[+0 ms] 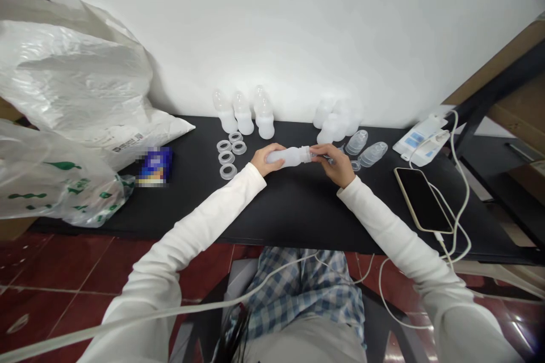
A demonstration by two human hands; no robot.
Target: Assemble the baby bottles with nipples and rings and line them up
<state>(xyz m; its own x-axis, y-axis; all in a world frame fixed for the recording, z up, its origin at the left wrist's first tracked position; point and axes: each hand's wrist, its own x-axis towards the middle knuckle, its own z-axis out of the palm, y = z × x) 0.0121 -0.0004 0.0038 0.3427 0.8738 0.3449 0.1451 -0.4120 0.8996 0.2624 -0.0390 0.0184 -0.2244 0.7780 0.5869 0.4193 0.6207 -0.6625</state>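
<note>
My left hand [266,159] grips the body of a translucent plastic bottle [289,156], which lies sideways above the black table. My right hand [334,163] meets the bottle's neck, its fingers pinching a small clear piece [327,160] that they mostly hide. Several translucent bottles [227,113] stand upright at the back left, and more [334,120] are bunched at the back right. Several plastic collar rings [226,157] lie left of my left hand. Clear domed caps [373,153] lie right of my right hand.
The black table [298,215] runs along a white wall. Large plastic bags [72,79] are heaped at the left beside a blurred blue packet [155,166]. A smartphone [421,199] and white charger [421,139] sit at the right, with white cables trailing off the table edge.
</note>
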